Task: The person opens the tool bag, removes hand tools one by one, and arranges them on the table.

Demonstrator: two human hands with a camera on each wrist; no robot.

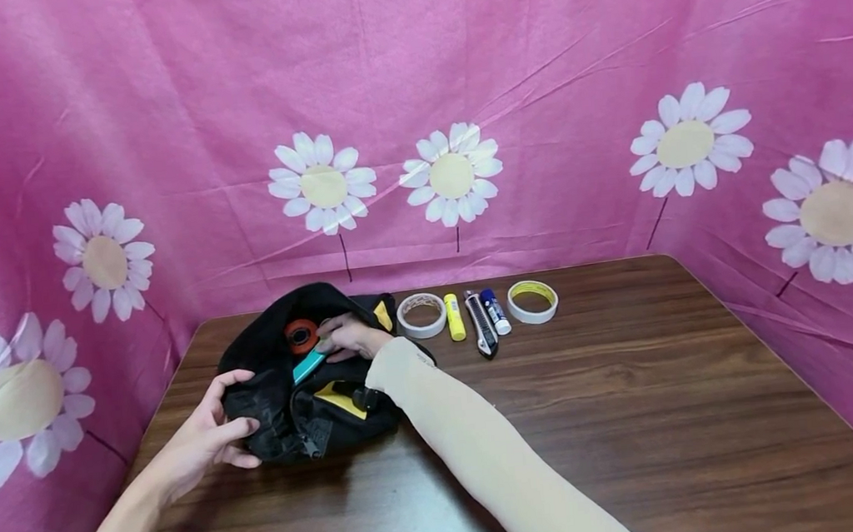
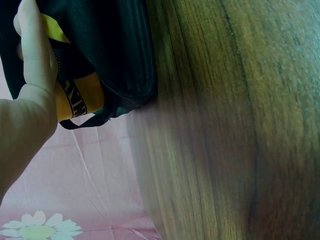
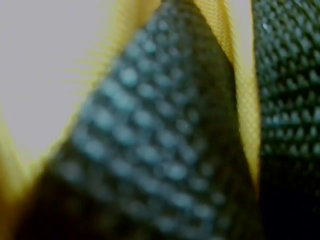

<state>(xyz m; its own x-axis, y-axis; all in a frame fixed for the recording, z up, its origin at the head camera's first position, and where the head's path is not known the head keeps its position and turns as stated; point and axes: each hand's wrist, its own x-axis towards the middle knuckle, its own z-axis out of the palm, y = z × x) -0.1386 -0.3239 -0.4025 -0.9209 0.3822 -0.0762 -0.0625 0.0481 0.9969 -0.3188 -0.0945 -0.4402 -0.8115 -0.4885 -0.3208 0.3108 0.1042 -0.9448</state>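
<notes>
A black bag (image 1: 264, 404) with yellow patches lies on its side at the left of the table, its mouth open. My left hand (image 1: 210, 433) grips the bag's near left edge, thumb and fingers spread around the fabric; the left wrist view shows that hand (image 2: 37, 65) along the bag's side. Reaching into the mouth, my right hand (image 1: 349, 337) has its fingers around the upper end of a slim teal tool (image 1: 309, 364), whose kind is partly hidden. Beside those fingers sits an orange tape roll (image 1: 301, 336). Close, blurred black webbing (image 3: 150, 135) fills the right wrist view.
Right of the bag, a row stands along the table's back: a white tape roll (image 1: 423, 330), a yellow glue stick (image 1: 455, 318), a utility knife (image 1: 481, 326), a blue-and-white glue stick (image 1: 495, 311) and another tape roll (image 1: 534, 317). Pink flowered cloth (image 1: 531, 66) surrounds the table.
</notes>
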